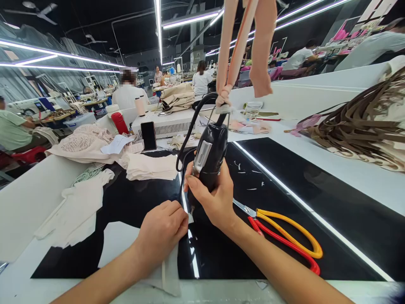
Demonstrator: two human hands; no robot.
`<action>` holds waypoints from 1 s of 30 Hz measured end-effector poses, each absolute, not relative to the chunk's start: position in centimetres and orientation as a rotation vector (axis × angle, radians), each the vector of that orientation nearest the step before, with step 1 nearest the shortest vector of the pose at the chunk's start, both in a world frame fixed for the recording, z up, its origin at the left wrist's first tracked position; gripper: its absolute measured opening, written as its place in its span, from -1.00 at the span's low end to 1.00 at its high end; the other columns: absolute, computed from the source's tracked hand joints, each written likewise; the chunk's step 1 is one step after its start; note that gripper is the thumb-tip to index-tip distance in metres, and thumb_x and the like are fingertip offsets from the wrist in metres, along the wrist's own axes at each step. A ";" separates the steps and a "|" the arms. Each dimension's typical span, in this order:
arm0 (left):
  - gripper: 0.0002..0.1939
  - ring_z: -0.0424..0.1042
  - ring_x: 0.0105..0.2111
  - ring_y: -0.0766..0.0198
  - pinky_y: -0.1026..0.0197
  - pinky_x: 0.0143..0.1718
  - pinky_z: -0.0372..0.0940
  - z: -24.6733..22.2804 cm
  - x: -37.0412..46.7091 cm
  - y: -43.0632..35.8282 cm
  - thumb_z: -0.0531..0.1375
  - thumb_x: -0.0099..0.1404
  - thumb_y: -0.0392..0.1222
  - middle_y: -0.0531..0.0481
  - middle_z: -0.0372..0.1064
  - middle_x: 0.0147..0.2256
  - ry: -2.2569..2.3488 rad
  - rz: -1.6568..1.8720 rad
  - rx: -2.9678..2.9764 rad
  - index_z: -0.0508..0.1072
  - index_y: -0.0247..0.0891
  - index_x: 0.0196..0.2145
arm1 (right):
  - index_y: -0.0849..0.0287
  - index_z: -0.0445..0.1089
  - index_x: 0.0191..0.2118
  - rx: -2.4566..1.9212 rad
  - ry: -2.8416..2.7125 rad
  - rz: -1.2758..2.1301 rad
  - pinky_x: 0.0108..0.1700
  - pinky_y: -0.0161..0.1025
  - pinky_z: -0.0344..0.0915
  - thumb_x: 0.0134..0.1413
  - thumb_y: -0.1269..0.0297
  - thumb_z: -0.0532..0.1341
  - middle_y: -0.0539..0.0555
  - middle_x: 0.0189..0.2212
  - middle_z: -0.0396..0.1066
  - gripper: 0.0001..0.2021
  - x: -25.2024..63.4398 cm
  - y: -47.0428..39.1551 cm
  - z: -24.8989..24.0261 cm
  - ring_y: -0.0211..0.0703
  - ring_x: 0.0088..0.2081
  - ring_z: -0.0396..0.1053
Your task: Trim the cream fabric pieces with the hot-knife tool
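My right hand (pixel 218 196) is wrapped round a black hand-held electric tool (pixel 210 145) with a silver plate on its side. The tool is upright; pinkish fabric strips (pixel 237 46) are knotted at its top, and a black cord (pixel 190 133) loops off to the left. My left hand (pixel 163 230) is closed, fingertips pinching the edge of a pale fabric piece (pixel 172 268) just below the tool's lower end. The hand and forearm cover part of this fabric. Scissors (pixel 253 213) with red and yellow handles lie on the black mat (pixel 139 202) beside my right wrist.
Stacked pale fabric pieces (pixel 152 166) and loose pale fabric (pixel 80 207) lie left of my hands. Behind them are a phone (pixel 148 136) and a red bottle (pixel 119 123). Brown straps (pixel 357 114) heap at right. Co-workers sit at sewing machines beyond.
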State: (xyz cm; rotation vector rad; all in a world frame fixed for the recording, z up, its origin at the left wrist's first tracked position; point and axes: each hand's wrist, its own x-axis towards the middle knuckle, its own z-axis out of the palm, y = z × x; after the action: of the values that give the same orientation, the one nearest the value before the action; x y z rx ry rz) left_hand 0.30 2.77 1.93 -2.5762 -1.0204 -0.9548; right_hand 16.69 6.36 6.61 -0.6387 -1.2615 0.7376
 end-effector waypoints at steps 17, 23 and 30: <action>-0.66 0.41 -0.43 0.21 0.10 -0.41 0.26 0.8 0.4 2.7 0.14 0.59 -0.40 0.07 0.45 -0.40 -1.007 -0.866 -2.636 0.48 -0.17 -0.36 | -0.01 0.33 -0.17 -0.653 -1.257 0.742 -0.41 -0.18 0.44 0.19 0.16 0.43 -0.06 -0.34 0.41 -0.74 17.1 6.2 6.7 -0.15 -0.39 0.38; -0.70 0.43 -0.42 0.21 0.10 -0.40 0.28 0.7 0.3 2.7 0.18 0.58 -0.38 0.08 0.47 -0.39 -1.012 -0.838 -2.661 0.51 -0.17 -0.34 | -0.01 0.35 -0.16 -0.665 -1.253 0.740 -0.42 -0.19 0.44 0.19 0.17 0.44 -0.06 -0.33 0.41 -0.74 17.0 6.2 6.6 -0.15 -0.39 0.37; -0.69 0.41 -0.43 0.20 0.08 -0.41 0.26 1.1 0.4 2.6 0.17 0.58 -0.40 0.09 0.44 -0.40 -1.001 -0.815 -2.670 0.50 -0.17 -0.35 | -0.01 0.32 -0.18 -0.673 -1.242 0.711 -0.38 -0.18 0.44 0.20 0.11 0.45 -0.07 -0.33 0.38 -0.71 17.3 6.2 6.8 -0.15 -0.37 0.35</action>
State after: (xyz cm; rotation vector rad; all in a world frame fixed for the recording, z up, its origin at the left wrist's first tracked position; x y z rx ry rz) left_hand 0.39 2.61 1.08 -2.6698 -1.0014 -0.8150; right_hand 17.30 6.23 6.84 -0.6725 -1.2415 0.7113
